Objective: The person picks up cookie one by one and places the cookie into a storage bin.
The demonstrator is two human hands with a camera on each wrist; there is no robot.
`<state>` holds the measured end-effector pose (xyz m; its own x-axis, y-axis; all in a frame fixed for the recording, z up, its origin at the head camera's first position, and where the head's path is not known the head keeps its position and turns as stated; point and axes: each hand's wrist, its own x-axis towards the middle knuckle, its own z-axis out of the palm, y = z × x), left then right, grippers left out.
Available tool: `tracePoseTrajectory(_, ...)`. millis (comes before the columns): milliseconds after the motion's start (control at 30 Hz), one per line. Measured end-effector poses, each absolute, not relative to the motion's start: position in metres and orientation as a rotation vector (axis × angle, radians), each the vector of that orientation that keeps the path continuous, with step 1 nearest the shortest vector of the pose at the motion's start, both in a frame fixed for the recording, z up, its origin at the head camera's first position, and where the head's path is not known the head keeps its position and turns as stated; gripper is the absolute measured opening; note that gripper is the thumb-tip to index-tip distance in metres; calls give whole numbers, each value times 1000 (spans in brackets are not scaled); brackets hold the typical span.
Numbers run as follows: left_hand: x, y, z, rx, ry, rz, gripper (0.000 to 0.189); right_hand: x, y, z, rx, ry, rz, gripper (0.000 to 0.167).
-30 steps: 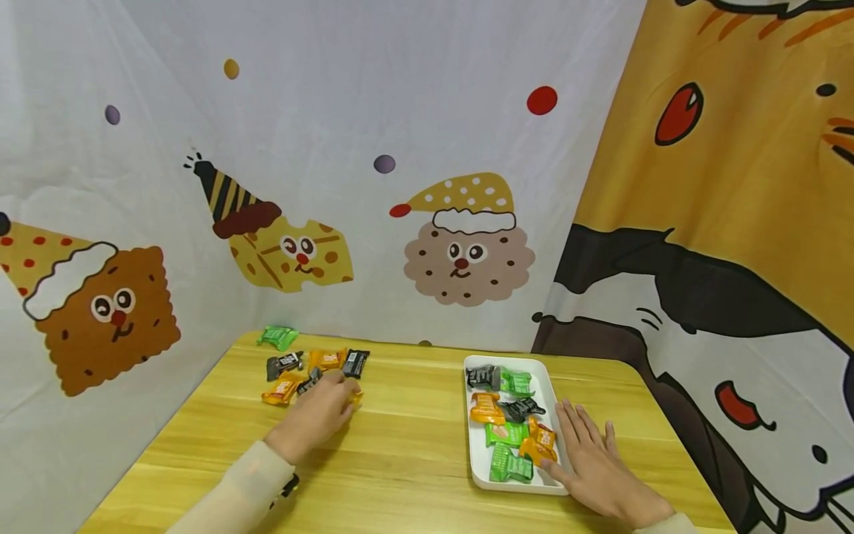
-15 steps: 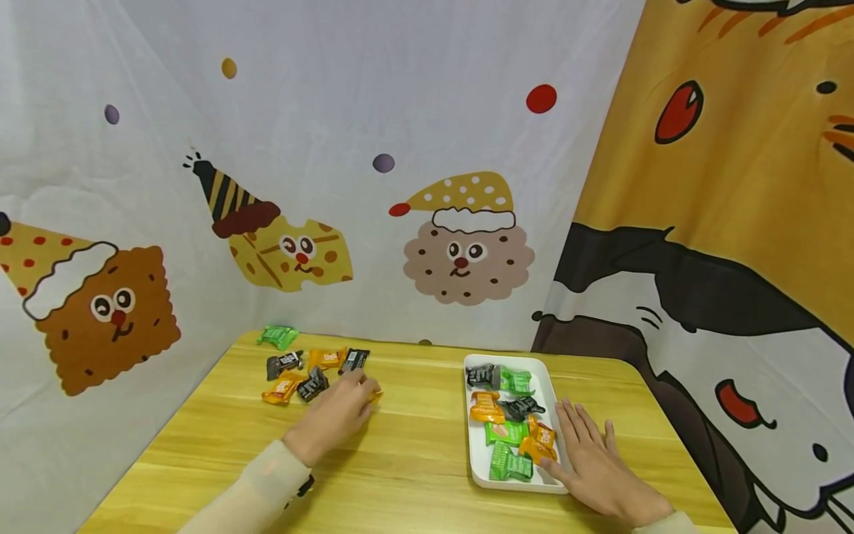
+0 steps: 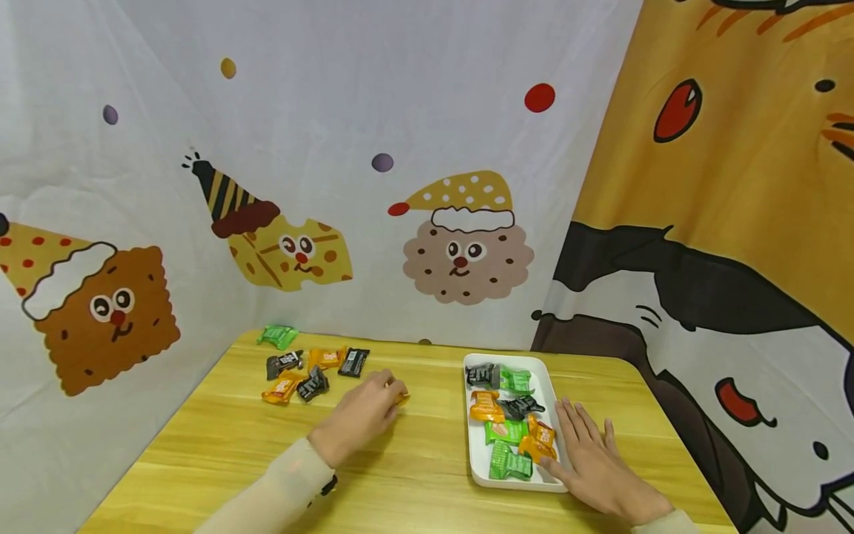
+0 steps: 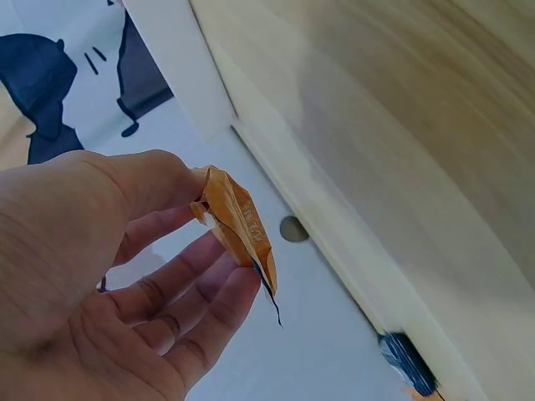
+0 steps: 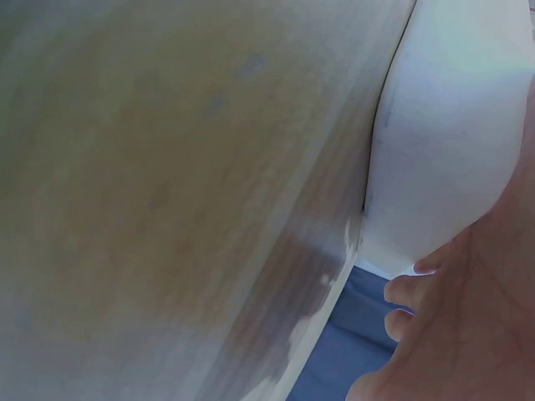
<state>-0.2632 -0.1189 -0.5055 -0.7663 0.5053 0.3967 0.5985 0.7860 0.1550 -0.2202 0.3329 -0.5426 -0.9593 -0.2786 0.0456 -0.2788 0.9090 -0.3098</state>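
Note:
In the left wrist view, an orange-wrapped candy [image 4: 238,219] is pinched between the thumb and fingers of my left hand [image 4: 159,267]. The head view has that left hand [image 3: 363,415] over the middle of the table, with only a bit of the orange wrapper showing past the fingers. My right hand [image 3: 600,463] lies with straight fingers against the right side of a white tray [image 3: 477,463], its thumb over the rim. Black, green and orange wrapped candies lie in the tray, among them a green candy [image 3: 510,461] near its front.
Several wrapped candies lie at the back left of the table [image 3: 400,489]: a green candy [image 3: 277,337] in the far corner, black ones such as a flat black candy [image 3: 353,363], and orange ones such as an orange candy [image 3: 283,387]. A printed cloth [image 3: 460,89] hangs behind.
My left hand has moved right, away from the loose candies and towards the tray, carrying the orange candy. The right hand and the tray have stayed in place.

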Motion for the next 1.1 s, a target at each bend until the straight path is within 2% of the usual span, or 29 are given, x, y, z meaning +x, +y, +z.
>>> tracePoseTrajectory(400, -262, -86, -499, -984, -2631, -331, 27, -221, 334, -544, 453, -3068, 501, 111)
tracePoseTrajectory(1100, -256, -37, -490, -1242, -2364, 49, 31, -220, 334, -541, 459, -3076, 535, 109)
